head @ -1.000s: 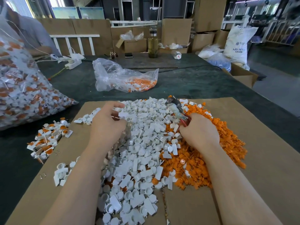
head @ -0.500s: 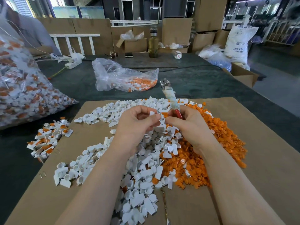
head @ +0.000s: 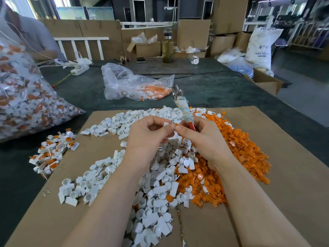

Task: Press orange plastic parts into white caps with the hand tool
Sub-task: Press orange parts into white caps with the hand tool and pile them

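Observation:
A heap of white caps (head: 156, 179) and a heap of orange plastic parts (head: 238, 154) lie side by side on a cardboard sheet (head: 288, 175). Above the heaps, my left hand (head: 147, 136) pinches a small white cap (head: 166, 124) between thumb and fingers. My right hand (head: 204, 138) meets it fingertip to fingertip and grips the hand tool (head: 184, 111), whose red handle sits in the palm while the cloth-wrapped shaft and metal head point up and away. An orange part shows at the fingertips, mostly hidden.
A small pile of assembled white-and-orange caps (head: 51, 154) lies at the cardboard's left edge. A big clear bag of finished caps (head: 26, 100) sits far left. Another clear bag with orange parts (head: 138, 84) lies behind the heaps. Boxes, a bottle (head: 167, 49) and sacks stand at the back.
Both hands rose out of the heaps and came together above them. The left hand brought up a white cap, and the tool swung upright in the right hand.

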`<state>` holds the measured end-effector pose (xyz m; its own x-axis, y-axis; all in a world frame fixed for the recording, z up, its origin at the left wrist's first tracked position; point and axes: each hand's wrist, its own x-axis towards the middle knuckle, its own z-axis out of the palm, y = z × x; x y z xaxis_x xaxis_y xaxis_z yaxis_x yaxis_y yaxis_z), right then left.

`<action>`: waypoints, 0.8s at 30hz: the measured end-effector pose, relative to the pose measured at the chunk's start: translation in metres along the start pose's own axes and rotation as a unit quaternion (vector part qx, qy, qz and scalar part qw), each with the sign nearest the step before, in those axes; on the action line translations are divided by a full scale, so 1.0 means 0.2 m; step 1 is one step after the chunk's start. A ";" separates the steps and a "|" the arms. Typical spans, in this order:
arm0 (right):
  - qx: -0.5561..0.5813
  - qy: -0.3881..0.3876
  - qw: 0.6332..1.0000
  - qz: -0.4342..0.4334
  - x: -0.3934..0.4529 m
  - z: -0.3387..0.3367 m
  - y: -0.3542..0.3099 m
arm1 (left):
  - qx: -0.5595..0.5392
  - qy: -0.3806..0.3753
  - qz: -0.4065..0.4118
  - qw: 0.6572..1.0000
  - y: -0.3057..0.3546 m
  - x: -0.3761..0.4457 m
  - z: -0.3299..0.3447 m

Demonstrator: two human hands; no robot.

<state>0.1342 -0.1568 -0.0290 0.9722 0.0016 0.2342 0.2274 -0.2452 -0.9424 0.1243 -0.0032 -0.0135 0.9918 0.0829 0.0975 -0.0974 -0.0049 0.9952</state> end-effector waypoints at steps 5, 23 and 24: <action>0.034 0.002 0.999 0.000 0.01 0.01 0.00 | -0.063 -0.029 -0.049 0.996 0.01 0.00 -0.01; 0.040 0.056 0.997 -0.027 0.01 0.03 0.00 | -0.104 0.016 -0.084 0.991 0.01 0.01 0.00; 0.041 0.061 0.997 -0.033 0.01 0.03 0.00 | -0.102 0.025 -0.086 0.991 0.01 0.01 0.01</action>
<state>0.1364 -0.1510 -0.0304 0.9421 -0.1035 0.3189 0.2993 -0.1688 -0.9391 0.1257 -0.0041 -0.0111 0.9903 0.1142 -0.0797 0.0536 0.2153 0.9751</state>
